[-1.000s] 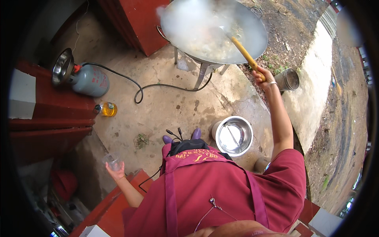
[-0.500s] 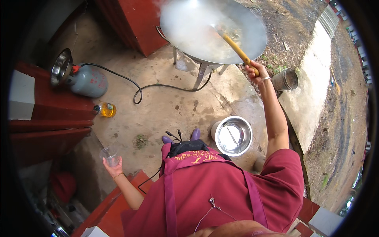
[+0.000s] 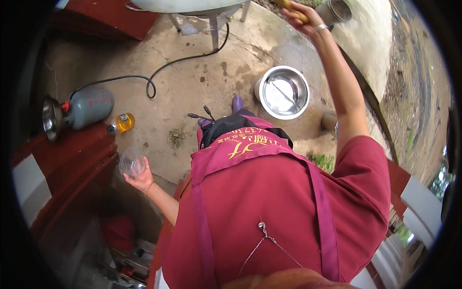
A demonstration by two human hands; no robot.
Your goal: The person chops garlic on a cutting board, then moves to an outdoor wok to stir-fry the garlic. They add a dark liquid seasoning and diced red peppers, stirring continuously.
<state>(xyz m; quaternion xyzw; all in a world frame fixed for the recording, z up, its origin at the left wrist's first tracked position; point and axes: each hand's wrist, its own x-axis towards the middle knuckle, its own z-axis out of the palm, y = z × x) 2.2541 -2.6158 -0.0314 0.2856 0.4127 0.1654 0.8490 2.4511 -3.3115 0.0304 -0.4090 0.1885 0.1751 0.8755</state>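
On the left, my left hand (image 3: pixel 140 178) has its fingers closed round a clear plastic cup (image 3: pixel 131 162), held out to the side. No contents can be made out in it. At the upper right, my right hand (image 3: pixel 307 20) grips the yellow wooden handle (image 3: pixel 297 13) of a cooking tool, whose far end lies beyond the top edge. The large wok (image 3: pixel 192 5) on its metal-legged stand shows only its near rim and underside. Between my right arm and the purple boots (image 3: pixel 237 103) a shiny steel pot (image 3: pixel 305 94) stands on the ground.
A grey gas cylinder (image 3: pixel 92 109) with a steel bowl (image 3: pixel 51 118) by its top is at the left. Its black hose (image 3: pixel 187 58) crosses the concrete to the stand. Nearby is a bottle of yellow liquid (image 3: pixel 125 123). A metal bucket (image 3: pixel 340 11) stands beyond my right wrist.
The view has tilted down towards my body, leaving most of the wok and its steam out of the top. Both hands keep their hold on the cup and the tool.
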